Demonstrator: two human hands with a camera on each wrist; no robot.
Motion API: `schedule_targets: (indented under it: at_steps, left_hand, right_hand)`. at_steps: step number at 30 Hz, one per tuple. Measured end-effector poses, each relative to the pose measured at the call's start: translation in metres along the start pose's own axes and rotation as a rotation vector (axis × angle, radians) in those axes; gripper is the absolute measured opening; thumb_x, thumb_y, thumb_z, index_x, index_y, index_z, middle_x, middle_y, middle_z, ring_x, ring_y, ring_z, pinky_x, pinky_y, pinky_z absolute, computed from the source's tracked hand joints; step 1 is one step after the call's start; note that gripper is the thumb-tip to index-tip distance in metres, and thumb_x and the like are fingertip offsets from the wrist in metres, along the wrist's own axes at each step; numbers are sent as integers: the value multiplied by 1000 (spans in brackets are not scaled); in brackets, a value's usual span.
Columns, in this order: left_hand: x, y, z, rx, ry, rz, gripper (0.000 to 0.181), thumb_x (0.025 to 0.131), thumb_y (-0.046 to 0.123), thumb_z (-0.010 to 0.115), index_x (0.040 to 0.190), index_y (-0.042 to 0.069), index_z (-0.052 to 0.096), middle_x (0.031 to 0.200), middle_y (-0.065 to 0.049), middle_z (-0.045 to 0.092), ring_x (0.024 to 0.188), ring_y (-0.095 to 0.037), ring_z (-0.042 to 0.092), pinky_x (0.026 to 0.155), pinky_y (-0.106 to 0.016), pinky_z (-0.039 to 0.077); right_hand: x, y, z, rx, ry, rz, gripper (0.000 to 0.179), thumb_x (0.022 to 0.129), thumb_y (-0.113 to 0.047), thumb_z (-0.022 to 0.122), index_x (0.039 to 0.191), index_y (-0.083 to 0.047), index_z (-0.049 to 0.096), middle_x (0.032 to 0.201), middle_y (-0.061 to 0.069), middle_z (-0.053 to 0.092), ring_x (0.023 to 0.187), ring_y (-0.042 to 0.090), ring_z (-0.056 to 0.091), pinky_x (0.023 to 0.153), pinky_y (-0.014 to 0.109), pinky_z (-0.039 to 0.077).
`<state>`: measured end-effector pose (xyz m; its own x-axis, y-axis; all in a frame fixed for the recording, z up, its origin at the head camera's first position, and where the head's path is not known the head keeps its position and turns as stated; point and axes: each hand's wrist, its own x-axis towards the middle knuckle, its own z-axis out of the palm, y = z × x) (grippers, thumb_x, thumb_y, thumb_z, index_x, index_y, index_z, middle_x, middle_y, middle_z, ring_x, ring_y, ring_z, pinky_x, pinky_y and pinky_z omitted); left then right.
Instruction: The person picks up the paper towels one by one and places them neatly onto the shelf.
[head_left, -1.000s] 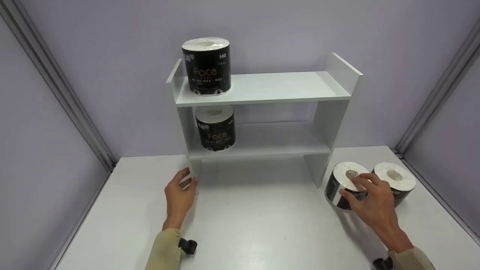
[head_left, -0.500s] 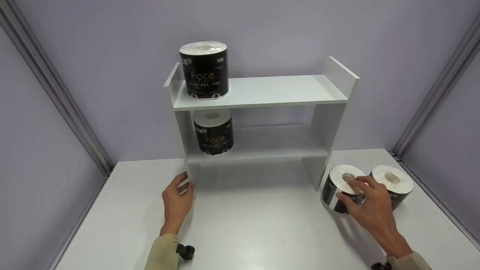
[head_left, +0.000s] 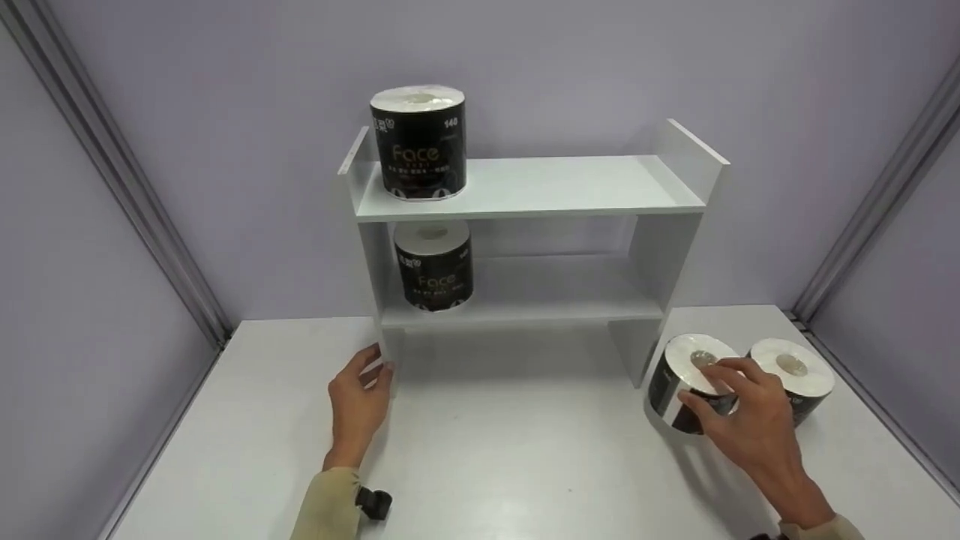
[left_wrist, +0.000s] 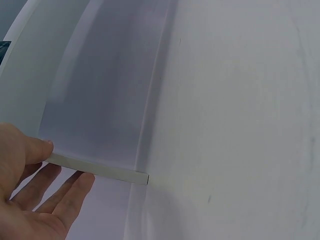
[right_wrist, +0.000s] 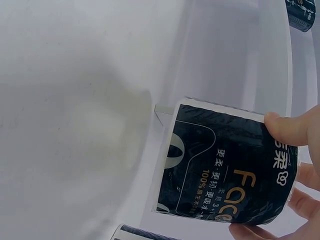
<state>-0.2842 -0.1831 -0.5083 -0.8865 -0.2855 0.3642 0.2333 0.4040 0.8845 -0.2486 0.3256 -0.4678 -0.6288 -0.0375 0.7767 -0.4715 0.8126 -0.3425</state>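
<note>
In the head view my left hand (head_left: 358, 401) pinches the lower left side panel of a white two-tier shelf (head_left: 577, 184). The left wrist view shows the thumb on one face of that panel (left_wrist: 107, 171) and the fingers on the other. At the right, my right hand (head_left: 754, 420) grips a toilet paper roll (head_left: 681, 361) with a black wrapper and white top. Its thumb and fingers span the top end of the roll, whose printed wrapper (right_wrist: 210, 165) faces the right wrist camera. That roll sits just right of the shelf's right leg.
Another black-wrapped roll (head_left: 814, 369) stands close behind the right hand. One roll (head_left: 420, 154) stands at the left of the top tier, and one more (head_left: 437, 279) below it on the middle tier. A white table (head_left: 495, 457) carries everything, with grey walls around.
The head view has shifted slightly. Both hands keep their holds on the shelf panel and the roll, with no clear movement of either thing.
</note>
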Motion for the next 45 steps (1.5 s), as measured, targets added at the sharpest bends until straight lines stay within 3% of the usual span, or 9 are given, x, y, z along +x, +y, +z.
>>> schedule_targets:
  at_steps: [17, 45]
  left_hand:
    - [-1, 0, 2, 0, 25, 33, 38, 101, 3, 71, 138, -5, 66, 138, -24, 69, 117, -41, 74, 97, -40, 63]
    - [1, -2, 3, 2, 29, 38, 36, 101, 2, 70, 137, -4, 67, 136, -24, 70, 115, -40, 75, 96, -42, 64]
  right_hand:
    - [2, -7, -8, -4, -15, 33, 45, 64, -6, 101, 102, 3, 80, 103, 20, 72, 92, 40, 65, 86, 40, 42]
    - [7, -19, -9, 31, 10, 9, 46, 62, -4, 102, 102, 2, 81, 102, 17, 73, 90, 27, 60, 83, 33, 41]
